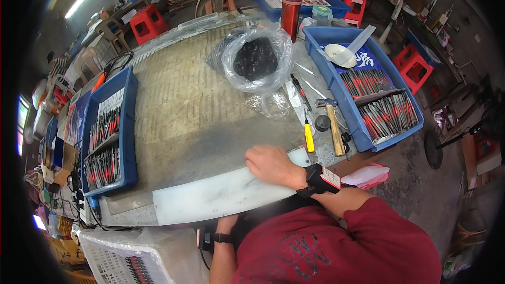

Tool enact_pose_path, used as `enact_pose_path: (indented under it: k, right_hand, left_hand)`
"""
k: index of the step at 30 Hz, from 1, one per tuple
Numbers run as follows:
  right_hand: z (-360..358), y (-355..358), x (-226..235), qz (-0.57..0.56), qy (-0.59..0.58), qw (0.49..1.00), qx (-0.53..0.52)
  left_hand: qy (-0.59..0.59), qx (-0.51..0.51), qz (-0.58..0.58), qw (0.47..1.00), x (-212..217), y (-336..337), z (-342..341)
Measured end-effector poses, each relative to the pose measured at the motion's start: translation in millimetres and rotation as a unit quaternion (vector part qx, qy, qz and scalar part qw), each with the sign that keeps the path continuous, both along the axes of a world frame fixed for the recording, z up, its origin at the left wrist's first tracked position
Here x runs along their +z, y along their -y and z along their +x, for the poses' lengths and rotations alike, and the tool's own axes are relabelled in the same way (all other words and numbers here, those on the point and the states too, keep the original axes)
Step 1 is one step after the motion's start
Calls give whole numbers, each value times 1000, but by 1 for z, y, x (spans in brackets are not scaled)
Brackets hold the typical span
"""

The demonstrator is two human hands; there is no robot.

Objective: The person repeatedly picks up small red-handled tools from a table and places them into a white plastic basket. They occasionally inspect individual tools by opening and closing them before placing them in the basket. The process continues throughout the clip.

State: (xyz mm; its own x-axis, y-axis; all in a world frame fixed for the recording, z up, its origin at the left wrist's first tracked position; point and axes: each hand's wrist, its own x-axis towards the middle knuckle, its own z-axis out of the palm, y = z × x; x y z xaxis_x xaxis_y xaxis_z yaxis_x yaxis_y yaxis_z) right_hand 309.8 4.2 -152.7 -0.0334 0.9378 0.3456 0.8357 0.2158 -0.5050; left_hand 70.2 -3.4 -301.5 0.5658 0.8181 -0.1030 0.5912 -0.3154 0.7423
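Note:
My right hand (271,165) rests on a long white plastic board (210,197) at the table's near edge. Its fingers are curled in, and whatever they may hold is hidden beneath them. A black band with a white label circles that wrist. Below the near edge of the board, my left hand (228,223) shows only its back and wrist; the fingers are out of sight under the board. Right of my right hand lie a yellow-handled screwdriver (309,135), a wooden-handled hammer (335,129) and a round black object (322,122).
A clear plastic bag (226,66) of small black parts stands mid-table. Blue trays on the left (130,126) and right (363,140) hold rows of red-and-black tools. A red flask (291,17) stands at the back. A white crate (100,255) sits below left.

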Motion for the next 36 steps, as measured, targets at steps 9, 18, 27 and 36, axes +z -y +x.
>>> enact_pose_path:
  k: [9, 18, 27, 36]
  right_hand:
    - [-1, -2, -2, 38, -17, 999, 1]
    - [0, -2, -2, 32, 3, 999, 9]
    - [1, -2, -1, 37, -5, 999, 14]
    - [1, -2, 2, 32, -8, 999, 18]
  left_hand:
    - [-12, -10, 53, 998, -14, 0, -4]
    - [42, 5, 41, 998, -15, 0, -2]
    - [-11, -8, 12, 1000, -12, -1, -3]
    - [-16, -8, -15, 1000, 15, -3, 9]
